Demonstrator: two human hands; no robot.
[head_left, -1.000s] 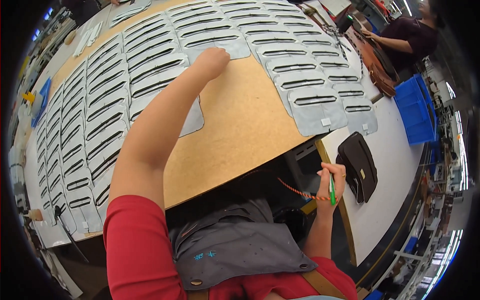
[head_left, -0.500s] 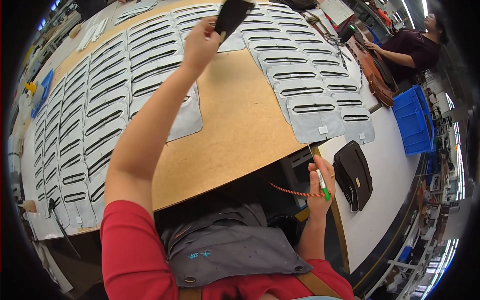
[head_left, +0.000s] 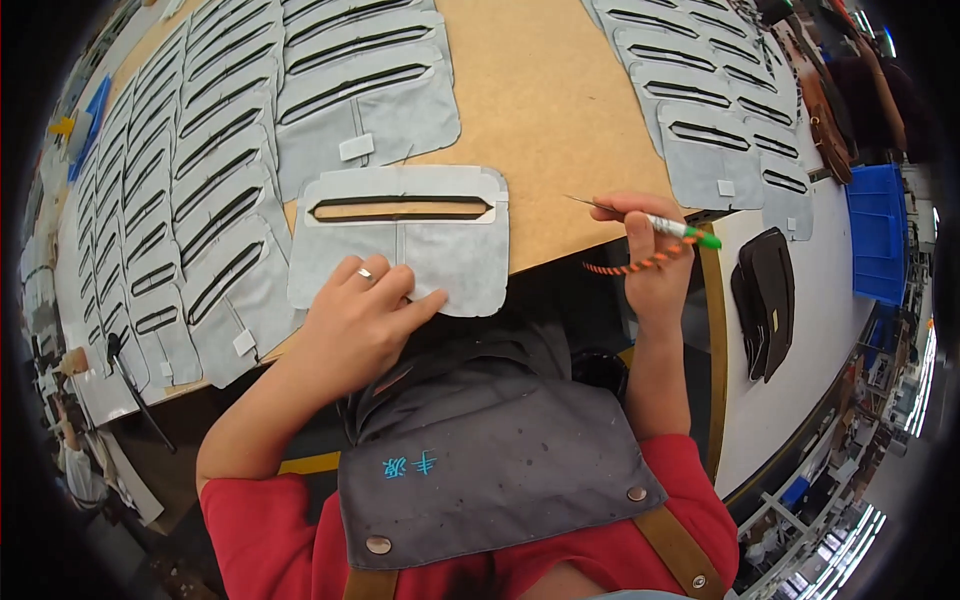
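A light grey fabric panel (head_left: 455, 260) with rounded corners and a long dark-edged slit lies at the table's near edge, its lower part overhanging. Through the slit the brown tabletop shows. My left hand (head_left: 365, 315) is closed on the panel's near edge, fingers bent over the top. To the right, my right hand (head_left: 658, 270) grips a pen-like pointed tool (head_left: 665, 226) with a white barrel, a green end and a thin dark tip. The tip points left, apart from the panel. An orange-and-black cord (head_left: 640, 265) hangs by that hand.
Overlapping rows of similar slit panels (head_left: 215, 190) cover the table's left, with more panels (head_left: 700, 150) at the right. Dark folded leather pieces (head_left: 765, 305) lie on a white side table (head_left: 745, 430). Beyond stands a blue crate (head_left: 880, 235).
My left hand has come back from the far side of the table, and the dark piece it held is gone from it. A slit panel now lies before me. My right hand has risen, tool pointing left.
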